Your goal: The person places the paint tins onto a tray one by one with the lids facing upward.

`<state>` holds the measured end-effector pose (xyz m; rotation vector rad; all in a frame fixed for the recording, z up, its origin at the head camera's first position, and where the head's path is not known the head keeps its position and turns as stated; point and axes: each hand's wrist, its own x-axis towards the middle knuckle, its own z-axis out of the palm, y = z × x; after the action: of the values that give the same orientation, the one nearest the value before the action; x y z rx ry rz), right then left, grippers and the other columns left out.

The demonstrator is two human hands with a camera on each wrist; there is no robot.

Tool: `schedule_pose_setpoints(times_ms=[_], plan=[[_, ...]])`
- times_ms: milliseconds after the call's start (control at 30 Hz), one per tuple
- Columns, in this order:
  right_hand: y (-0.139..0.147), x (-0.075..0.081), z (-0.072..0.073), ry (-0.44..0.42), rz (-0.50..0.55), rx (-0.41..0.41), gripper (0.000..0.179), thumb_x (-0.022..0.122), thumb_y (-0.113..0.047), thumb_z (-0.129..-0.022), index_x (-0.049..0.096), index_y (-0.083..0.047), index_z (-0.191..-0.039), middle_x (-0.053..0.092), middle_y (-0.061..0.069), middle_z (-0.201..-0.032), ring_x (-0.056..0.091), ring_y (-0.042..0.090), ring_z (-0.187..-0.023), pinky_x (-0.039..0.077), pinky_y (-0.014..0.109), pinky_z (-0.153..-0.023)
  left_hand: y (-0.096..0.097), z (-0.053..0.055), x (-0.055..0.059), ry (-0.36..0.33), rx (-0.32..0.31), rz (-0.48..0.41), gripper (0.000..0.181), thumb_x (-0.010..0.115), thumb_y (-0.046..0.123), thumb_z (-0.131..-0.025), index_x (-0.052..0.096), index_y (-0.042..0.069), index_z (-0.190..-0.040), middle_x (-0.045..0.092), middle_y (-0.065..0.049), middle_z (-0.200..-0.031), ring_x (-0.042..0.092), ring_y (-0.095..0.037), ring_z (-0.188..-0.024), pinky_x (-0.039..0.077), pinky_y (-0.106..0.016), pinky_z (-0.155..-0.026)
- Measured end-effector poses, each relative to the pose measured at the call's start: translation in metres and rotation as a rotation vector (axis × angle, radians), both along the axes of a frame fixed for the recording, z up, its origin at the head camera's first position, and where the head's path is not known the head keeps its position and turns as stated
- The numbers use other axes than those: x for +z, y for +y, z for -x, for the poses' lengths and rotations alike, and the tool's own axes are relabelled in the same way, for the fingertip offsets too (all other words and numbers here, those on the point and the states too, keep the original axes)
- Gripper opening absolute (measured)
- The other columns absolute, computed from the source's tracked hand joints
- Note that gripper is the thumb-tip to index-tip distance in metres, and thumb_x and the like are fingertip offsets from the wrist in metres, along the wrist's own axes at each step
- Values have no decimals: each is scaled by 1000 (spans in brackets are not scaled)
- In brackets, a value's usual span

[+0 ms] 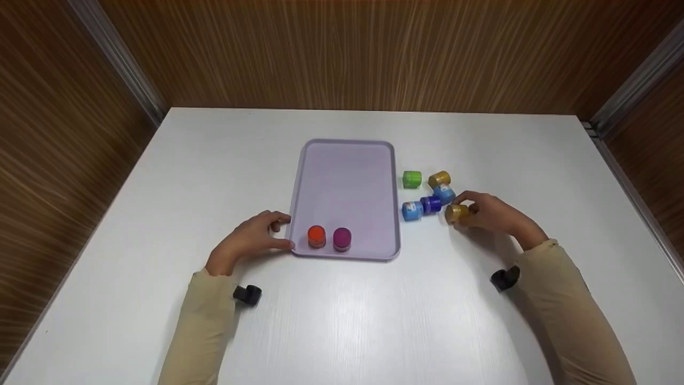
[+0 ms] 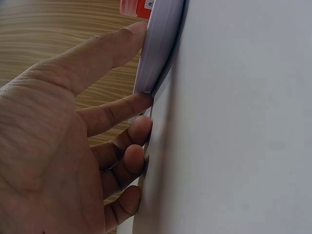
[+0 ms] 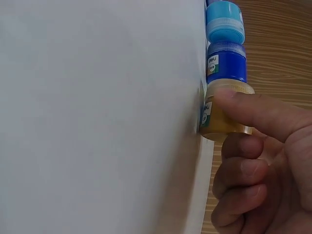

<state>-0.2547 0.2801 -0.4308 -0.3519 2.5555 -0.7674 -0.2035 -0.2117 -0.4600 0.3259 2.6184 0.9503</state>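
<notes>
In the head view, my right hand (image 1: pixel 489 214) grips a yellow paint jar (image 1: pixel 456 214) lying on its side. The thumb lies across the yellow paint jar (image 3: pixel 222 119) in the right wrist view, with the other fingers curled below. My left hand (image 1: pixel 254 238) is at the near left corner of a lilac tray (image 1: pixel 350 182). Its thumb and index finger touch the outer wall of the tray (image 2: pixel 158 44) in the left wrist view. On the tray's near end stand an orange-red paint jar (image 1: pixel 317 236) and a magenta paint jar (image 1: pixel 342 239).
Right of the tray lie a green jar (image 1: pixel 412 179), another yellow jar (image 1: pixel 440 178), a dark blue jar (image 1: pixel 430 204) and two light blue jars, one upper (image 1: pixel 444 193), one lower (image 1: pixel 412 210). Wood-grain panels (image 1: pixel 342 53) bound the white table (image 1: pixel 342 321) behind and at the sides.
</notes>
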Motion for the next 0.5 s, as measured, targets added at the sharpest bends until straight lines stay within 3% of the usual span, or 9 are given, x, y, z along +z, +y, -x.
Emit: schedule_pose_setpoints(times_ms=[267, 500], plan=[[0, 1, -2, 29, 12, 31, 39, 64, -12, -90, 52, -9, -127, 54, 15, -113, 46, 27, -98, 39, 40, -85, 0, -1, 1, 9, 2, 1, 65, 77, 37, -78, 56, 10, -133, 55, -8, -109, 48, -21, -99, 40, -36, -88], [-3, 4, -5, 41, 28, 45, 39, 66, -15, -90, 52, -13, -127, 54, 14, -119, 47, 27, -100, 41, 44, -91, 0, -2, 3, -2, 7, 3, 66, 77, 38, -77, 56, 11, -133, 55, -8, -110, 48, -21, -100, 39, -36, -88]])
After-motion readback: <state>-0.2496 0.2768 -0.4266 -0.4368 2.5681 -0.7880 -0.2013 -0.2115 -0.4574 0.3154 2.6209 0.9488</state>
